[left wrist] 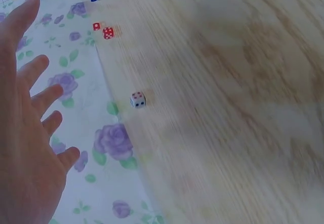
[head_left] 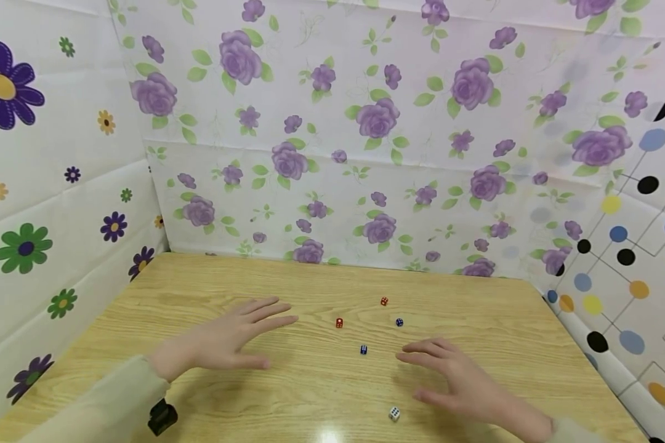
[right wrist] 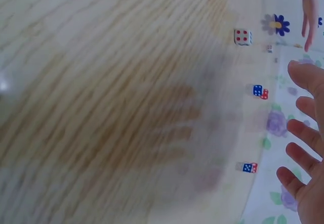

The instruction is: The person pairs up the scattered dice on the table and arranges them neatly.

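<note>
My left hand (head_left: 224,338) is held over the left part of the wooden table, fingers stretched and spread, holding nothing. Opposite it, my right hand (head_left: 460,384) also has its fingers extended and grips nothing. Between and beyond the hands lie two red dice (head_left: 339,323) and two blue dice (head_left: 363,349). A white die (head_left: 394,414) sits near the front, left of the right thumb. The left wrist view shows a white die (left wrist: 137,99) to the right of the left fingers. In the right wrist view a small far white die (right wrist: 269,48) appears behind a nearer one.
The wood-grain table (head_left: 288,406) is bounded by a rose-print cloth (head_left: 332,203) at the back, a daisy-print cloth (head_left: 83,258) at left and a dotted cloth (head_left: 604,320) at right. A small black object (head_left: 162,417) shows beside the left sleeve.
</note>
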A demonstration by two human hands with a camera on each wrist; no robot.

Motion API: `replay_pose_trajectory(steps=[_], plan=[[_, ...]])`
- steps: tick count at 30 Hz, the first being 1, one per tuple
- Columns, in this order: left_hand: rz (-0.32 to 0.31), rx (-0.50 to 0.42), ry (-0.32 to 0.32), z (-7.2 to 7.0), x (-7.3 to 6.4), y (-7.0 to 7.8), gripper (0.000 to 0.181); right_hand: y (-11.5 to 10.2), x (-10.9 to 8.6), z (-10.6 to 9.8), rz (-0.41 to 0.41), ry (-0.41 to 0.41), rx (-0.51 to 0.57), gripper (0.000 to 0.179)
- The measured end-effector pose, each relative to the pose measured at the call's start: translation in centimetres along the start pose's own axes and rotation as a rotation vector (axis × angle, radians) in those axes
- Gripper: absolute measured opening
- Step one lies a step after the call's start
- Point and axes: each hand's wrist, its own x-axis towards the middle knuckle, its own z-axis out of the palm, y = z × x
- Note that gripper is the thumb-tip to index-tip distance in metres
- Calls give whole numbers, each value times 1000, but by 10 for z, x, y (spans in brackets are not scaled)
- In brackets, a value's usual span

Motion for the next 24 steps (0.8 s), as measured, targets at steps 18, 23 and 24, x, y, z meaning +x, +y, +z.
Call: replay_pose_trajectory(steps=[18,23,24], plan=[[-8,-107,20,34,16,10,75,-14,-2,25,58,-136,193,39],[17,-116,40,40,17,13,75,-15,-4,30,61,-159,251,33],[20,-116,42,41,18,14,75,-15,-4,30,57,-159,257,32]])
